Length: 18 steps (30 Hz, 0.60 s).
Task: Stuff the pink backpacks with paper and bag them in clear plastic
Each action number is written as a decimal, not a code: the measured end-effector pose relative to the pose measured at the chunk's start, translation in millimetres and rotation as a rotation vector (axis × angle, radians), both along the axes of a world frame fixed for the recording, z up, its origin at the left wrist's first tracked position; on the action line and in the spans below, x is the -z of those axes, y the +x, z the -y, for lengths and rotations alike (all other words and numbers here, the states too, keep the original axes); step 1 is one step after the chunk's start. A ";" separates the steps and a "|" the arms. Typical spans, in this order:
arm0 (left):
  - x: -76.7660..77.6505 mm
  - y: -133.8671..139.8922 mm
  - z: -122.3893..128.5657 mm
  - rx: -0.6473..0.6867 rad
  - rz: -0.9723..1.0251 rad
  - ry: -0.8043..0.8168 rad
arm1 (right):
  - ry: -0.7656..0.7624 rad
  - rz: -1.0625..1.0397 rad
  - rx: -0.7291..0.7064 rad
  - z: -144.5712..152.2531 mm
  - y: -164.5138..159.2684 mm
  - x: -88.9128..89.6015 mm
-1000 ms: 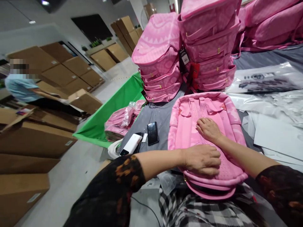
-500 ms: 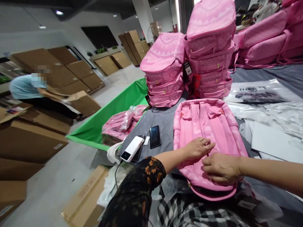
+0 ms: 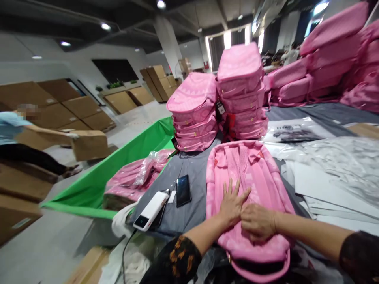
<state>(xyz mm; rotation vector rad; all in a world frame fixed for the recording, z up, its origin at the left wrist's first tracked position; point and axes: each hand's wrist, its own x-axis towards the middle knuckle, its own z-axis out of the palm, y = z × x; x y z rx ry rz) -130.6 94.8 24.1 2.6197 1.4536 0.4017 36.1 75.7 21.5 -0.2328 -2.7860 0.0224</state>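
A pink backpack (image 3: 263,177) lies on the table in front of me, its strap side facing up and its top end away from me. My left hand (image 3: 232,205) presses on the back panel with its fingers spread. Right beside it, my right hand (image 3: 259,223) is closed in a fist against the lower middle of the panel. Whatever its fingers grip is hidden behind the knuckles. At the near end of the backpack a dark opening shows along the pink edge.
Stacked pink backpacks (image 3: 194,112) stand behind, with more at the right. A phone (image 3: 183,191) and a white power bank (image 3: 151,211) lie left. White sheets (image 3: 322,185) and clear plastic lie right. A green-sided bin (image 3: 118,169) holds wrapped pink goods. A person handles a carton (image 3: 90,145).
My view has tilted up and shifted. My left fingers have spread wider, and my right hand has closed more tightly beside them. The person at left has moved the carton.
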 end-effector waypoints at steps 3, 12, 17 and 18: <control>4.4 -0.3 34.5 0.074 0.034 -0.054 | 0.037 -0.117 0.230 7.7 11.5 -7.7; -21.9 29.2 -28.6 -0.264 0.279 -0.159 | -0.022 -0.575 1.141 -93.9 48.0 14.9; -23.4 60.2 -94.1 -0.426 0.384 -0.205 | -0.034 -0.591 1.161 -90.2 48.3 34.8; -19.3 61.0 -95.4 -0.425 0.398 -0.205 | -0.035 -0.581 1.157 -89.0 48.6 35.3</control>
